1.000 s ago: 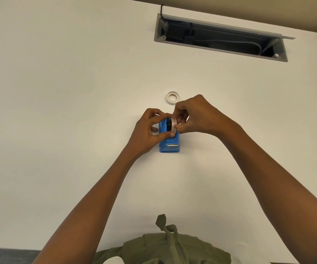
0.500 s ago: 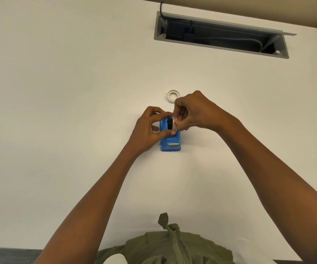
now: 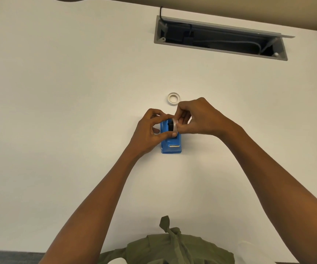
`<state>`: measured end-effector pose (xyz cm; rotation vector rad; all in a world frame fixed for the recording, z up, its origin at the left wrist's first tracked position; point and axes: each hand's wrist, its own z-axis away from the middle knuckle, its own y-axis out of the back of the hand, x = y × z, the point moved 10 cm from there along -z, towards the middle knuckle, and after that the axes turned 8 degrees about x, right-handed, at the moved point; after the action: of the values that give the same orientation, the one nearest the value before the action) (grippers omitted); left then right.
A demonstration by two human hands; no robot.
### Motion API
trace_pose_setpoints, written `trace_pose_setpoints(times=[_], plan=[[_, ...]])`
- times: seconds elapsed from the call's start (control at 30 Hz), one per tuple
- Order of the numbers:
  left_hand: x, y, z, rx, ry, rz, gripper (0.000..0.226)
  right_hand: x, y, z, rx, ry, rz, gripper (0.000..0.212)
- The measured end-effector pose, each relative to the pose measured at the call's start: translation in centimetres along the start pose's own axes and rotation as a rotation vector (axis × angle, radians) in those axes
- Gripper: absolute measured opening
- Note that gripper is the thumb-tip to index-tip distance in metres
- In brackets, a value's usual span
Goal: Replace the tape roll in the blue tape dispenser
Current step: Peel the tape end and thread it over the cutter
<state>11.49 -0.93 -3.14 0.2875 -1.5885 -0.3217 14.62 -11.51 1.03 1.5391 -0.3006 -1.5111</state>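
The blue tape dispenser (image 3: 171, 143) stands on the white table (image 3: 58, 111), its cutter end toward me. Over its far half sits a white tape roll (image 3: 175, 125) on a black hub (image 3: 170, 125). My left hand (image 3: 150, 130) pinches the roll from the left, thumb at its near edge. My right hand (image 3: 197, 117) grips the same roll from the right with fingertips. A second, thin white ring of tape (image 3: 173, 98) lies flat on the table just beyond my right hand.
A grey recessed cable tray (image 3: 220, 38) with its lid raised and cables inside is set into the table at the far right. My olive-green clothing (image 3: 172, 248) shows at the table's near edge.
Both hands stay on the roll above the dispenser, with small finger shifts. The view has tilted slightly, so everything sits a bit lower in the picture.
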Motion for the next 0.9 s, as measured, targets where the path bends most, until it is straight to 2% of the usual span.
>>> trace_pose_setpoints(times=[0.07,0.13,0.9], plan=[[0.2,0.1,0.0,-0.001,-0.007,0.004,0.045,0.0,-0.6,0.3,-0.040,0.003,0.035,0.029],[0.1,0.1,0.0,-0.004,-0.005,0.005,0.045,0.2,-1.0,0.2,-0.051,-0.001,0.058,0.034],[-0.3,-0.1,-0.1,-0.015,0.003,-0.011,0.045,1.0,-1.0,-1.3,-0.113,-0.093,-0.145,0.020]])
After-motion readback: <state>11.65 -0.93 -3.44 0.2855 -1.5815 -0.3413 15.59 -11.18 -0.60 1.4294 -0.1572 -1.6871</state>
